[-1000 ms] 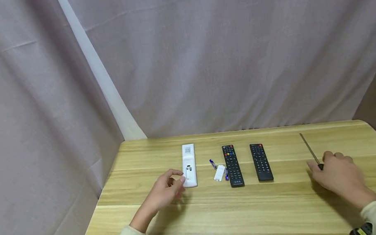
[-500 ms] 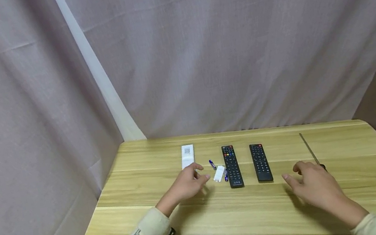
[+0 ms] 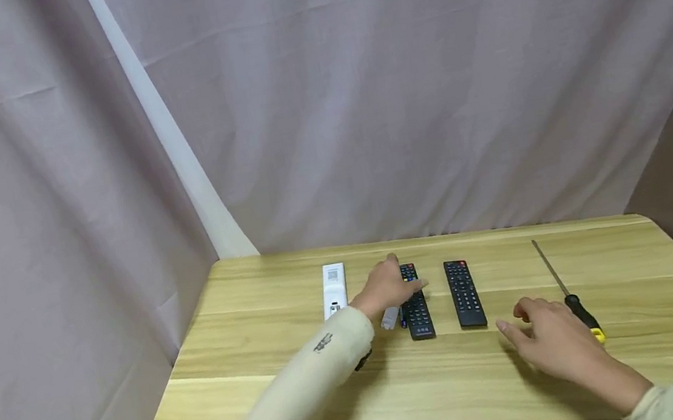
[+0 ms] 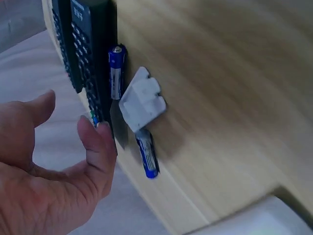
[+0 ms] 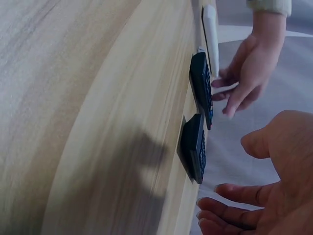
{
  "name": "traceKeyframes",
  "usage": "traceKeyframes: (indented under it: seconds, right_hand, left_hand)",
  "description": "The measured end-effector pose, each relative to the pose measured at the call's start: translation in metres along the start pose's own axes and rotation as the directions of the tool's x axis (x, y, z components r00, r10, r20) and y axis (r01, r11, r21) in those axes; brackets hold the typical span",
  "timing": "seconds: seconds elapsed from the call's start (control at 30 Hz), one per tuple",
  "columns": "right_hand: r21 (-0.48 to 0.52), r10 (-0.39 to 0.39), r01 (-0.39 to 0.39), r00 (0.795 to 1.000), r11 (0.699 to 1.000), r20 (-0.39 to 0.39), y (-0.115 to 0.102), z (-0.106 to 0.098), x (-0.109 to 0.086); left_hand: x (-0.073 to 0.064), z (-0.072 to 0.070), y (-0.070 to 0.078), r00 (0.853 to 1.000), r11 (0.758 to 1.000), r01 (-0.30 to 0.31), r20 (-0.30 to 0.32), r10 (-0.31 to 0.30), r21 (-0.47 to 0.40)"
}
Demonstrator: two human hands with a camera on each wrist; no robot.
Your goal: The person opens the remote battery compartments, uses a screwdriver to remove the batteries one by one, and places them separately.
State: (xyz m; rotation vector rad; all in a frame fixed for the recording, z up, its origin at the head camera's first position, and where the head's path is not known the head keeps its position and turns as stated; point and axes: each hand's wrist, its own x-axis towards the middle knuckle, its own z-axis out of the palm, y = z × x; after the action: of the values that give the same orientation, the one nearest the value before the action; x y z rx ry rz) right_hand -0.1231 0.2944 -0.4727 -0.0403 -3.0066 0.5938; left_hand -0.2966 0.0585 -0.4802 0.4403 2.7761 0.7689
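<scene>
My left hand [image 3: 386, 286] is over the upper part of the middle black remote control [image 3: 420, 323], thumb and fingers spread apart around it; whether they touch it I cannot tell. In the left wrist view, a white battery cover [image 4: 142, 104] lies beside that remote, with one blue battery [image 4: 116, 73] along the remote's side and another battery [image 4: 147, 155] beyond the cover. My right hand [image 3: 556, 338] hovers over the table with relaxed fingers, holding nothing. Just right of it lies a screwdriver [image 3: 581, 314] with a black and yellow handle.
A white remote control [image 3: 334, 285] lies back up at the left, its lower end hidden by my left sleeve. A second black remote [image 3: 465, 295] lies between the middle one and my right hand. Grey curtains [image 3: 397, 94] hang behind the wooden table [image 3: 451, 400].
My left hand has moved right, from the white remote to over the middle black one. My right hand has let go of the screwdriver and shifted left of it.
</scene>
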Motion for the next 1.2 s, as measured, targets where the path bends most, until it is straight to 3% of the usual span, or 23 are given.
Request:
traceKeyframes:
  seconds: [0.17,0.4,0.67,0.83,0.93,1.07,1.2]
  right_hand:
    - [0.050,-0.004,0.006,0.999,0.999,-0.040,-0.003,0.002,-0.002]
    - [0.105,-0.011,0.026,0.991,0.994,-0.135,-0.011,0.002,0.002]
    - [0.133,-0.028,0.045,0.991,0.990,-0.129,-0.016,0.002,0.006]
    - [0.119,-0.035,0.052,0.989,0.992,-0.143,-0.016,0.004,0.006]
    - [0.121,-0.035,0.052,0.990,0.991,-0.138,-0.016,0.004,0.007]
    - [0.123,-0.037,0.054,0.991,0.991,-0.132,-0.017,0.004,0.008]
    - [0.124,-0.030,0.045,0.992,0.991,-0.126,-0.019,0.003,0.007]
  left_hand:
    - [0.009,0.011,0.011,0.999,0.990,0.033,-0.016,-0.031,0.138]
    - [0.011,0.008,0.007,1.000,0.992,0.011,-0.015,-0.010,0.126]
    - [0.012,-0.002,-0.009,0.999,0.992,0.023,-0.041,-0.018,0.121]
    - [0.012,-0.012,-0.017,0.998,1.000,-0.004,-0.066,0.003,-0.025]
    - [0.010,-0.021,-0.018,0.997,0.986,-0.023,-0.072,0.011,-0.164]
    - [0.006,-0.032,-0.018,0.997,0.938,-0.034,-0.070,0.011,-0.344]
    - [-0.002,-0.041,-0.017,0.999,0.863,-0.051,-0.035,0.038,-0.503]
